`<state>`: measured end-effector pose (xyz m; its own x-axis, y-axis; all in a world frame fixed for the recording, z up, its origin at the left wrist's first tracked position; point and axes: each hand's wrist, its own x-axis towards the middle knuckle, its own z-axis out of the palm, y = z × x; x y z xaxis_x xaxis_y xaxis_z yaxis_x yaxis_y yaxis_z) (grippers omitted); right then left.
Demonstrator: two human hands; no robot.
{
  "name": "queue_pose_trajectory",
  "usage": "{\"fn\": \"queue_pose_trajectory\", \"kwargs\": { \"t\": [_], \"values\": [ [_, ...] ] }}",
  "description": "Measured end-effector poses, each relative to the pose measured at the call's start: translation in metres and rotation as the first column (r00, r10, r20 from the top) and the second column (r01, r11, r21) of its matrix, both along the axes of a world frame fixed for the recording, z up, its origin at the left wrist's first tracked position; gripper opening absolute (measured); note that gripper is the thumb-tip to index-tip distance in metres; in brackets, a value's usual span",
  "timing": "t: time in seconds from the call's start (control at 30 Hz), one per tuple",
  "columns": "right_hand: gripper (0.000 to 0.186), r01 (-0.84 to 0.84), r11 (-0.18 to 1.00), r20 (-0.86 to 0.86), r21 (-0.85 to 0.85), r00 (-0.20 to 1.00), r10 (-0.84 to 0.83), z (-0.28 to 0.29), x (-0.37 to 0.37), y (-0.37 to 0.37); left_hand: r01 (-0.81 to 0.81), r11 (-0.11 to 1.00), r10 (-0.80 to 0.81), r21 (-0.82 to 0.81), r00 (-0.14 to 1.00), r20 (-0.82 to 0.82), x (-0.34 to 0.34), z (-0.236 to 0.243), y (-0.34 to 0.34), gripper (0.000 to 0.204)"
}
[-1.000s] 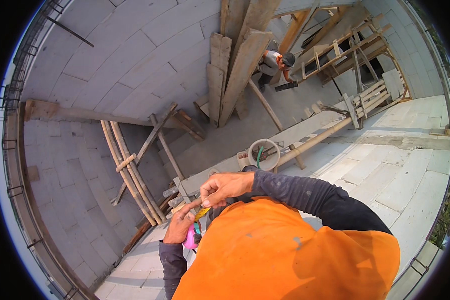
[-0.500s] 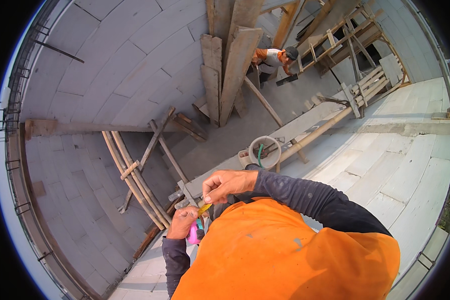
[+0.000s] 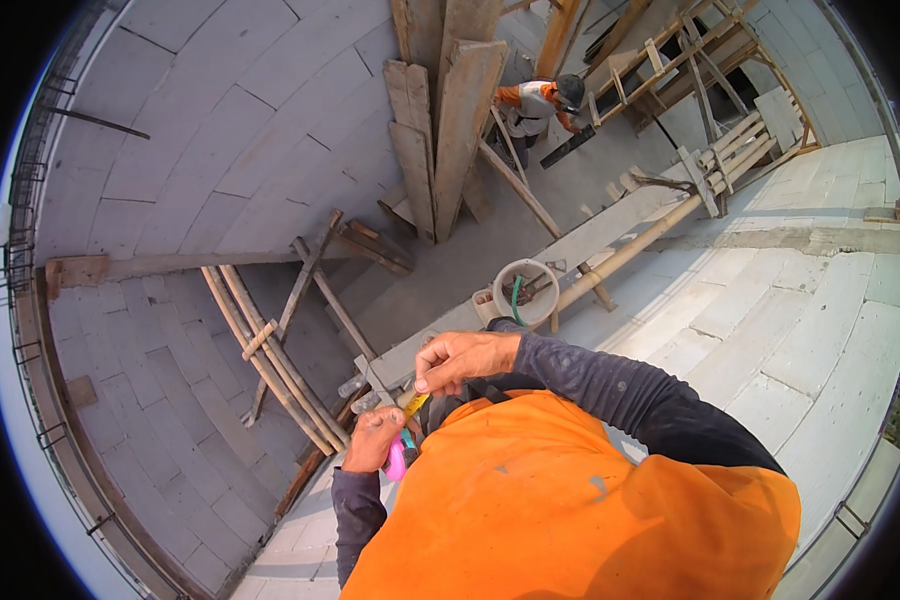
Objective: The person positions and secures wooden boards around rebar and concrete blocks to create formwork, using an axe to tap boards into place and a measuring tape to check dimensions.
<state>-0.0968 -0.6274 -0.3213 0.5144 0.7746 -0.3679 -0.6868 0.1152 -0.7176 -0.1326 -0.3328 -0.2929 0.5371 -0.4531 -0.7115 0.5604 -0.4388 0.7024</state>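
Observation:
Low in front of my orange shirt, my left hand [image 3: 372,440] is closed around a tape measure with a pink and teal case [image 3: 397,462], most of it covered by the fingers and shirt. A short stretch of yellow tape blade [image 3: 416,404] slants up from it towards my right hand [image 3: 467,360]. The fingers of that hand are pinched on the blade's upper end. Just beyond the right hand stands a white bucket [image 3: 526,264], holding a green hose-like piece [image 3: 516,292] and tools I cannot make out clearly.
The bucket rests on a plank walkway [image 3: 610,237] edged by a bamboo pole [image 3: 635,245]. Bamboo poles [image 3: 270,355] lean at left; upright boards [image 3: 467,130] stand ahead. Below, a person [image 3: 538,108] in a cap holds a long dark tool [image 3: 568,147]. Pale block walls [image 3: 770,330] surround me.
The view has shifted slightly. Both hands sit a little higher and further right, and more of the yellow blade shows between them. The dark tool of the person below has turned and shows longer.

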Motion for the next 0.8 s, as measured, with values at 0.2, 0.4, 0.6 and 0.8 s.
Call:
{"fn": "queue_pose_trajectory", "kwargs": {
  "t": [0.2, 0.4, 0.6, 0.8],
  "values": [
    [0.039, 0.121, 0.992, -0.078, -0.027, 0.989, -0.123, -0.011, -0.004, -0.008, -0.100, 0.995, 0.099, -0.002, 0.992, -0.080, -0.001, -0.012, -0.007, 0.064],
    [0.039, 0.289, 0.877, -0.018, -0.385, 0.947, -0.320, -0.050, -0.015, -0.032, -0.316, 0.949, 0.315, 0.021, 0.940, -0.133, -0.012, -0.033, -0.009, 0.065],
    [0.039, 0.309, 0.627, 0.204, -0.715, 0.950, -0.236, -0.128, -0.050, -0.073, -0.379, 0.905, 0.415, 0.191, 0.885, -0.210, -0.021, -0.074, 0.011, 0.056],
    [0.041, 0.344, 0.833, 0.104, -0.433, 0.937, -0.333, -0.071, -0.051, -0.058, -0.156, 0.962, 0.189, 0.225, 0.972, -0.137, -0.012, -0.082, -0.007, 0.064]
  ]
}}
